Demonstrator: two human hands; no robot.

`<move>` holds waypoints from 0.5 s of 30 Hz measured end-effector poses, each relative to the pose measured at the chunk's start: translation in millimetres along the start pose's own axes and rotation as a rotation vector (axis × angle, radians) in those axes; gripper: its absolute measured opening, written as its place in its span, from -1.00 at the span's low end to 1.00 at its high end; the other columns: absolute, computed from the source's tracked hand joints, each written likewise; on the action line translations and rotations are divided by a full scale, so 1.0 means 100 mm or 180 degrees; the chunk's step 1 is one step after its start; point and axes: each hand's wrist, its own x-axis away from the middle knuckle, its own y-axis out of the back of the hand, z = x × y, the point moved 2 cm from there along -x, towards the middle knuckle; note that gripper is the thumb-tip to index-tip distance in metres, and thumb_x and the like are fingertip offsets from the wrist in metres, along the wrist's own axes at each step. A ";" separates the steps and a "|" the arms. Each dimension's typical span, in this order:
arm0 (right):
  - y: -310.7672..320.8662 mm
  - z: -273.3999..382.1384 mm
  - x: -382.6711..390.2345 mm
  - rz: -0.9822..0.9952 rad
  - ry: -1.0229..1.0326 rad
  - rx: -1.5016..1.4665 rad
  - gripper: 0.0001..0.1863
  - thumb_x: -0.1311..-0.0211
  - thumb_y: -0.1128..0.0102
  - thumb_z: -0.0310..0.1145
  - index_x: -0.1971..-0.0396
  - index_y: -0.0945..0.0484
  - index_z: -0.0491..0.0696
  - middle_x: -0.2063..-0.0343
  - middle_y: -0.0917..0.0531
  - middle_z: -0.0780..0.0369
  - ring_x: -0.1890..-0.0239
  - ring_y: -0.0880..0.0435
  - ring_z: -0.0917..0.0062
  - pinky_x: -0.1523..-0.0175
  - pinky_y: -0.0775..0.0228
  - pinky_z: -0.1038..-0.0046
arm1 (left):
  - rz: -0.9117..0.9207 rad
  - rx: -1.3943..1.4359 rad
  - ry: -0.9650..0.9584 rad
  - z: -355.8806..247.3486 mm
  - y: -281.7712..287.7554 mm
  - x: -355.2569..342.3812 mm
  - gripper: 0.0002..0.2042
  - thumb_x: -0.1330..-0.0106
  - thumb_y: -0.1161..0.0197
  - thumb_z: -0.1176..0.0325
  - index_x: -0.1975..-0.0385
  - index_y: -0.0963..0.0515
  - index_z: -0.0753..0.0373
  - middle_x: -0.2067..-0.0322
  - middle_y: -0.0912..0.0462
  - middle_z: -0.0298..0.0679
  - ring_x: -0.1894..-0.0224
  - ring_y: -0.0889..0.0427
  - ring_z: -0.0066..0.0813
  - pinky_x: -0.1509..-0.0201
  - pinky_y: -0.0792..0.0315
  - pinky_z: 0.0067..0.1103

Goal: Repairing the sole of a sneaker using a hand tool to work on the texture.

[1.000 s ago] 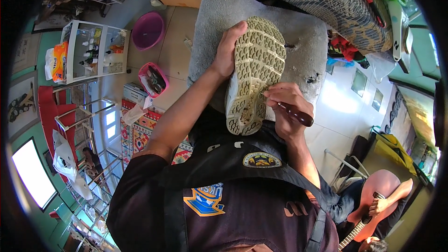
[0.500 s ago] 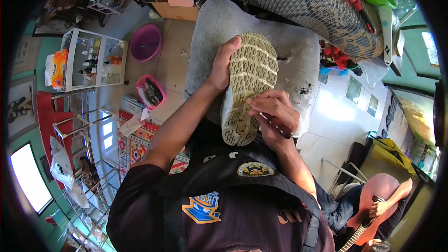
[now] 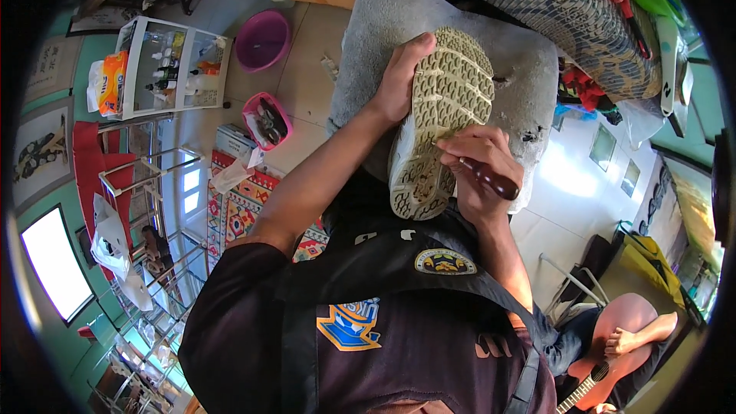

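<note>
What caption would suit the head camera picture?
Left hand steadies a shoe; right hand holds a dark-handled tool at its tan sole.

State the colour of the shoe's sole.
The sole is yellowish beige, best seen in the head view.

View shifted: shoe (image 3: 454,96), left hand (image 3: 397,83), right hand (image 3: 487,167) appear farther right.
</note>
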 end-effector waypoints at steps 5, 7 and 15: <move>-0.02 -0.01 0.00 -0.0096 0.0142 -0.0028 -0.71 0.05 -0.48 -0.65 0.28 -0.77 -0.05 0.31 -0.85 0.34 0.15 -0.78 0.42 0.02 -0.41 0.38 | -0.0056 0.0166 0.0168 0.06 0.04 -0.02 -0.56 -0.68 0.10 0.07 0.16 -0.60 0.31 0.27 -0.72 -0.28 0.28 -0.70 -0.61 0.13 -0.60 -0.57; -0.03 -0.02 0.01 -0.0230 0.0104 -0.0100 -0.71 0.06 -0.48 -0.64 0.27 -0.77 -0.05 0.31 -0.85 0.35 0.15 -0.78 0.42 0.02 -0.40 0.38 | -0.0152 0.0300 0.0311 0.08 0.05 -0.02 -0.56 -0.68 0.11 0.08 0.15 -0.61 0.32 0.27 -0.72 -0.28 0.27 -0.70 -0.61 0.12 -0.61 -0.57; -0.04 0.01 0.01 -0.0011 0.0246 -0.0056 -0.71 0.04 -0.50 -0.64 0.26 -0.77 -0.05 0.30 -0.86 0.35 0.14 -0.79 0.41 -0.01 -0.40 0.39 | -0.0091 0.0225 0.0266 0.01 0.01 0.00 -0.53 -0.68 0.12 0.06 0.11 -0.62 0.34 0.27 -0.76 -0.25 0.29 -0.73 -0.58 0.10 -0.62 -0.56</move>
